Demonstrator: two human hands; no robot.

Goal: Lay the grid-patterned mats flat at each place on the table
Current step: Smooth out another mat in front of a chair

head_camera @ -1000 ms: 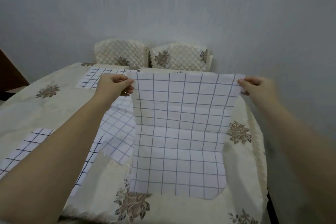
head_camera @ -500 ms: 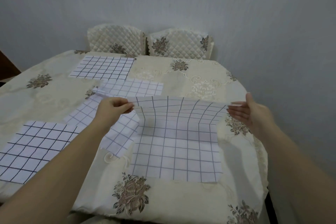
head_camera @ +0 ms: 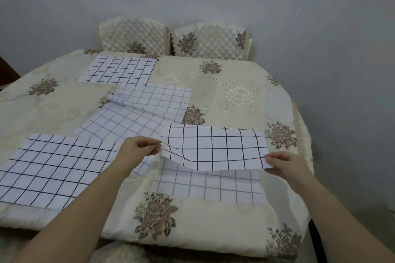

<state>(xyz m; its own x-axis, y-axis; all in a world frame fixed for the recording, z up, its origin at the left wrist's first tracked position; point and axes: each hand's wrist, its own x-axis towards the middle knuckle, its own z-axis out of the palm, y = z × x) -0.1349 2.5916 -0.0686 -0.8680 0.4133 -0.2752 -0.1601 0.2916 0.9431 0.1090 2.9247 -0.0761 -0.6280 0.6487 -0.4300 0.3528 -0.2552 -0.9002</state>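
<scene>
I hold a white grid-patterned mat (head_camera: 213, 149) doubled over at the table's near right. My left hand (head_camera: 139, 148) pinches its left edge and my right hand (head_camera: 286, 163) pinches its right corner. Its lower half (head_camera: 207, 186) lies on the cloth; the upper flap is folded toward me and hovers above it. One mat (head_camera: 49, 168) lies flat at the near left, another (head_camera: 119, 70) lies flat at the far side. A loose heap of mats (head_camera: 136, 113) with a curled fold sits in the middle.
A cream tablecloth (head_camera: 235, 96) with brown flower prints covers the table. Two quilted chair backs (head_camera: 132, 36) (head_camera: 209, 38) stand against the grey wall at the far side. The table's right edge runs close to the wall.
Both hands have come down and toward me with the mat's top edge. The mat hung upright, and now it is folded over itself, low above the table.
</scene>
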